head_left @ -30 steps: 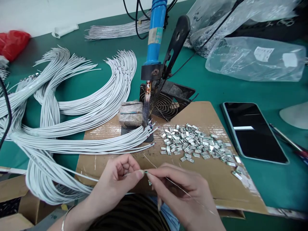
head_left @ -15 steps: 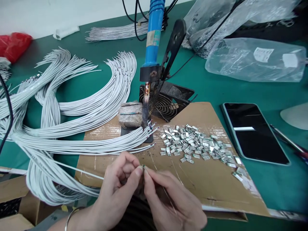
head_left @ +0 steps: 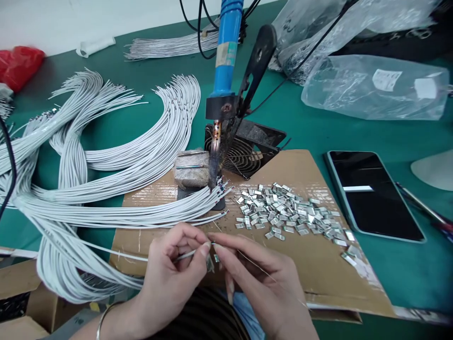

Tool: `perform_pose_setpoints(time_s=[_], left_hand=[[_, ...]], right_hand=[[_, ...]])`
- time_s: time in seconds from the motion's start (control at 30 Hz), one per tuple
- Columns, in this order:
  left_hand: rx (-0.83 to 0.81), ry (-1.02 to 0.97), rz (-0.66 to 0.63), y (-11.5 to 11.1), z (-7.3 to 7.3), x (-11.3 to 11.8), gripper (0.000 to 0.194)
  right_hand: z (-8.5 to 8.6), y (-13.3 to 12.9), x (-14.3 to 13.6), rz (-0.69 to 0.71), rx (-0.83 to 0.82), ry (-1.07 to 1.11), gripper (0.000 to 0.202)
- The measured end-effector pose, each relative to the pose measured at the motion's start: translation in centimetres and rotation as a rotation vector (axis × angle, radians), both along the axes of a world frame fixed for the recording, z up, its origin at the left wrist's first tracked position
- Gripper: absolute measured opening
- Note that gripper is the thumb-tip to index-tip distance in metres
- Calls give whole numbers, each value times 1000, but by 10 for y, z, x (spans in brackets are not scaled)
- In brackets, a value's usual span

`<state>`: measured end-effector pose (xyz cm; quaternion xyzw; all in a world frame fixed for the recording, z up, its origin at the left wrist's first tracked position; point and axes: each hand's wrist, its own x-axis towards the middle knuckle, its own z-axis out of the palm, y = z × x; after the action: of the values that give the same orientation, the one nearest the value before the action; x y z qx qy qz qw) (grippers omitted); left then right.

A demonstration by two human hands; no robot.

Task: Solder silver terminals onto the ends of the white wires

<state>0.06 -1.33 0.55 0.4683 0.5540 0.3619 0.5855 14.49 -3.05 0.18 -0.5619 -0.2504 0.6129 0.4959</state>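
Note:
My left hand [head_left: 177,269] is closed, pinching a white cable [head_left: 186,255] close to its end between thumb and forefinger. My right hand [head_left: 260,274] meets it there, thumb and forefinger pinched at the cable's tip. A thin strand of solder wire [head_left: 256,265] passes through the right hand's fingers. Below the fingertips a small green and silver piece [head_left: 216,258] shows; which fingers hold it is unclear. Beyond the hands, a blue-handled soldering iron [head_left: 226,56] points down in its stand, above a bundle of white cables [head_left: 141,215].
Small silver metal-topped pieces [head_left: 283,210] lie heaped on the cardboard sheet [head_left: 318,278]. A phone [head_left: 375,193] rests to the right. A black fan [head_left: 244,151] and a sponge block [head_left: 191,170] stand by the iron. Plastic bags [head_left: 375,87] lie at the back right.
The right hand has shifted slightly right and its fingers have spread more. The cable inside the left hand and the small green and silver piece now show.

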Motion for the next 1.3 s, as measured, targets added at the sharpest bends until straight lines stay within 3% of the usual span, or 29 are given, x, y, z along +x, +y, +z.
perform_pose_setpoints(time_s=[0.23, 0.57, 0.77, 1.0, 1.3], left_hand=[[19, 103, -26, -2, -2, 0, 26], [-29, -86, 86, -1, -8, 1, 23], [-60, -85, 107, 0, -9, -1, 26], [-81, -94, 95, -1, -13, -1, 30], [37, 50, 53, 0, -5, 6, 27]], right_hand=[[-8, 3, 11, 132, 253, -232, 15], [1, 5, 3, -171, -5, -105, 10], [-2, 3, -1, -184, 15, -80, 8], [-8, -1, -1, -90, 48, -8, 11], [-6, -2, -10, -118, 47, 68, 7]])
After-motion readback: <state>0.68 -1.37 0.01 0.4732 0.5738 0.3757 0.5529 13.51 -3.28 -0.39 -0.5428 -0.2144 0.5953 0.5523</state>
